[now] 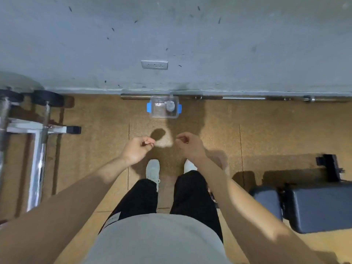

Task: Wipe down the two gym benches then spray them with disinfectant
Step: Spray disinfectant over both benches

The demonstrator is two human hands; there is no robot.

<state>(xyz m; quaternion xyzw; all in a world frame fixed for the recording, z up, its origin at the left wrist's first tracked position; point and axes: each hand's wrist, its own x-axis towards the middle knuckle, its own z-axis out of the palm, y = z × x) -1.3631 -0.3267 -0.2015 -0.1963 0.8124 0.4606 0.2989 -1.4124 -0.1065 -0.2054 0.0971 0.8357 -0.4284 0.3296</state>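
1. Now, both arms are out front. The left hand (138, 149) and right hand (187, 144) hang loosely curled over the brown speckled floor (219, 134), and neither holds anything: no cloth, no bottle.
2. The gear is dead ahead of the feet. A clear plastic box with blue clips (164, 113) sits at the floor's far edge, close to the foot of the grey wall (228, 54). A pale round cap (170, 106) shows inside it, likely the disinfectant sprayer, though it's too small to be sure. I can't pick out a cloth.
3. One dark padded gym bench (314, 204) sits at the near right, just beside the right leg. The second bench I can't place; the white metal frame (38, 130) at the left edge may belong to it.
4. Watch the long steel bar (243, 98) lying along the wall's foot, right behind the box. A careless reach could knock knuckles on it or set it rolling. Lifting the box by one clip could tip whatever stands inside.
5. Turning right blind is the other risk, because the bench's black end bracket (329, 166) juts out at shin level.
6. Room looks good straight ahead, with open floor between shoes and box. The frame and the black weight plates (47, 98) hem in the left, and the bench closes off the right.
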